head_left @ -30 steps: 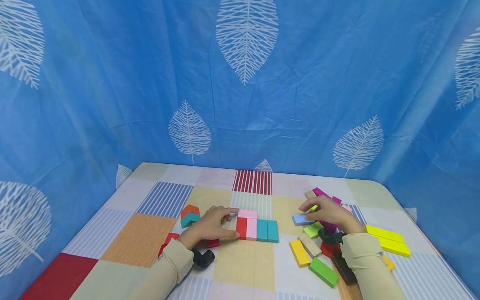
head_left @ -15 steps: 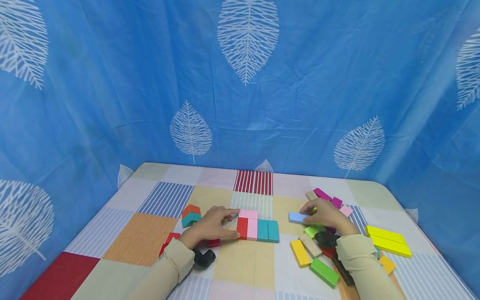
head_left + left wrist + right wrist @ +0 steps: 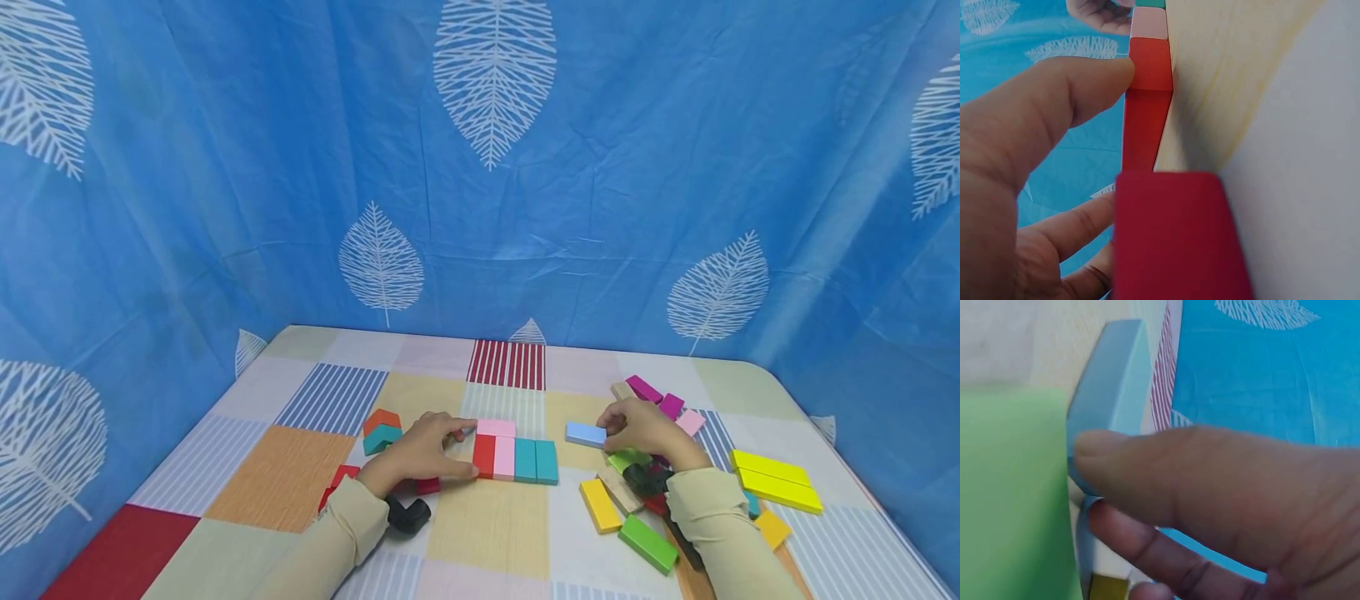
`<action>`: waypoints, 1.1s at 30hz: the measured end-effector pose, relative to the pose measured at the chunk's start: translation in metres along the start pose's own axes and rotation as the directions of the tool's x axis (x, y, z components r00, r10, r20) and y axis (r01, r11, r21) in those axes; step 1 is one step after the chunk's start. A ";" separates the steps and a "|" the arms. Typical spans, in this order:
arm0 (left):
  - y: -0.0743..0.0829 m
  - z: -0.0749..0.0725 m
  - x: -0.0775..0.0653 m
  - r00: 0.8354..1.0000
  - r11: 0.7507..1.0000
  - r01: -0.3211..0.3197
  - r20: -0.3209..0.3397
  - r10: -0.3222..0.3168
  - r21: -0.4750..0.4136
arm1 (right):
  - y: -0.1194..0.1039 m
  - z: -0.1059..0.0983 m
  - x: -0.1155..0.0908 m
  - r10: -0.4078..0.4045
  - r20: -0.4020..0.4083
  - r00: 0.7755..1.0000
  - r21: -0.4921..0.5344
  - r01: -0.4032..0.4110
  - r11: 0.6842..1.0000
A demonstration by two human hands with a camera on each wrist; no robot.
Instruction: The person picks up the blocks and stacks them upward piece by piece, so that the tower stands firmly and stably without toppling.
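A row of flat blocks lies mid-table in the head view: a red block (image 3: 483, 456), an upright pink block (image 3: 504, 458) and two teal blocks (image 3: 536, 461). Another pink block (image 3: 496, 427) lies crosswise along the far end of the red and pink ones. My left hand (image 3: 427, 450) stands at the row's left side, thumb against the red block's near end (image 3: 1149, 64), index fingertip at the crosswise pink block. My right hand (image 3: 645, 429) pinches the right end of a light blue block (image 3: 585, 433) between thumb and fingers. Its thumb (image 3: 1141, 459) lies over that end.
Loose blocks crowd the right: green (image 3: 648, 544), orange-yellow (image 3: 600, 506), magenta (image 3: 643, 387), and two long yellow ones (image 3: 776, 481). An orange arch-like block (image 3: 382, 420) and a teal one (image 3: 381, 439) stand left of my left hand. Red blocks (image 3: 344, 475) lie near that wrist.
My right hand has taken hold of the light blue block and moved it left, out from the loose blocks toward the row. The left hand has stayed in place.
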State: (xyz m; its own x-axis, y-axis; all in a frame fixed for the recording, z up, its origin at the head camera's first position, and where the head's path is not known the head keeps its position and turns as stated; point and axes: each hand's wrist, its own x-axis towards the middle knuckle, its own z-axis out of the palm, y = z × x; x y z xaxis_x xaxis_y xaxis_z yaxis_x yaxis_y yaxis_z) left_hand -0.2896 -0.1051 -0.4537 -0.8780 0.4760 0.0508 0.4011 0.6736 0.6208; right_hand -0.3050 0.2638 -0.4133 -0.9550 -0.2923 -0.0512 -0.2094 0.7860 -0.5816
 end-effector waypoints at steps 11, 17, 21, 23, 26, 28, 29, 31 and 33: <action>0.000 0.000 -0.001 1.000 1.000 -0.014 0.010 0.014 0.003 | -0.012 0.018 0.017 0.013 -0.024 1.000 0.010 -0.013 1.000; -0.001 0.001 0.000 1.000 1.000 -0.001 0.010 0.001 -0.002 | -0.019 0.025 0.026 0.005 0.027 1.000 0.089 -0.008 0.996; 0.000 0.001 0.000 1.000 1.000 -0.001 0.007 0.001 -0.007 | -0.026 0.028 0.028 0.031 0.076 0.997 0.147 -0.042 0.988; 0.000 0.002 0.000 1.000 1.000 0.004 0.006 -0.004 -0.006 | -0.028 0.030 0.029 0.038 0.093 0.995 0.167 -0.053 0.985; 0.000 0.002 0.000 1.000 1.000 0.012 0.006 -0.012 -0.005 | -0.031 0.032 0.030 0.035 0.108 0.994 0.183 -0.054 0.982; 0.000 0.002 0.000 1.000 1.000 0.008 0.004 -0.008 0.000 | -0.031 0.033 0.031 0.034 0.113 0.993 0.190 -0.056 0.980; 0.000 0.001 0.000 1.000 1.000 0.007 0.004 -0.007 0.000 | -0.032 0.034 0.031 0.034 0.116 0.993 0.194 -0.056 0.979; 0.000 0.001 0.000 1.000 1.000 0.005 0.003 -0.005 -0.001 | -0.033 0.035 0.032 0.033 0.123 0.992 0.203 -0.057 0.977; -0.001 0.001 -0.001 1.000 1.000 0.003 0.000 -0.003 -0.002 | -0.034 0.036 0.032 0.030 0.130 0.991 0.213 -0.058 0.975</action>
State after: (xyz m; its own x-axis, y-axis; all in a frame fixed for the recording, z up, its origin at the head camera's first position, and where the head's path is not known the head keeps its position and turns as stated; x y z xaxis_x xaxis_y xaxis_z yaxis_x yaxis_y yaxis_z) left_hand -0.2892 -0.1055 -0.4544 -0.8794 0.4735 0.0491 0.3977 0.6743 0.6222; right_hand -0.3213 0.2082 -0.4246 -0.9255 -0.3367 -0.1737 -0.1043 0.6672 -0.7376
